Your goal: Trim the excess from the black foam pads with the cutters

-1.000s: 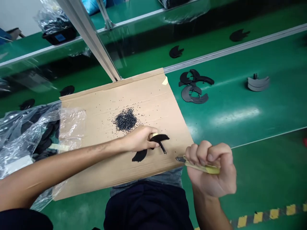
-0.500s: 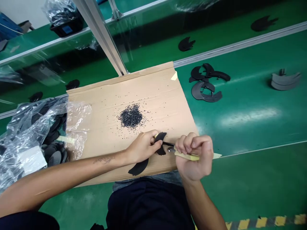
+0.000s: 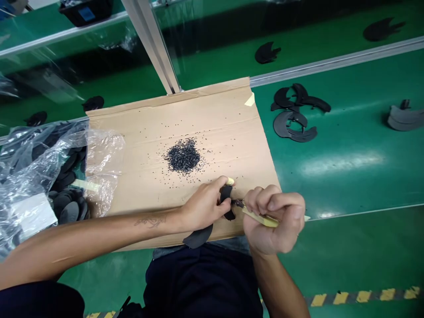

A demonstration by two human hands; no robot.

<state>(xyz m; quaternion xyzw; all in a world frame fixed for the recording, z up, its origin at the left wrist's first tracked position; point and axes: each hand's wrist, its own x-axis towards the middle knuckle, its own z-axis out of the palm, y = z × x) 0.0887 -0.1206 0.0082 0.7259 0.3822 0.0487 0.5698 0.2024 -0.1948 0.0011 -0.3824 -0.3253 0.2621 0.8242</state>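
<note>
Left hand (image 3: 203, 205): thumb and fingers pinched shut on a black curved part (image 3: 226, 194), yellow wrap (image 3: 230, 181) on 1 fingertip. Right hand (image 3: 278, 218): curled closed round a yellow-handled tool (image 3: 263, 219), dark tip right at the part's stem. Can't tell if the edge bites or only touches.

Part is over the near right edge of the cardboard (image 3: 145, 194), well apart from the pile of black bits (image 3: 183, 155). Black lobe (image 3: 198, 237) hangs below the left wrist; can't tell if it's the same piece.

Handling, my read: pinch close to the stem so it can't twist, but fingertips behind the edge line. Left thumb looks very near the tip; that's the main slip risk. Light, short strokes, shallow angle, directed off the stem, not toward the left hand or torso. Work over cardboard so bits land there. Stem looks thin; heavy pressure could gouge or snap it.
</note>
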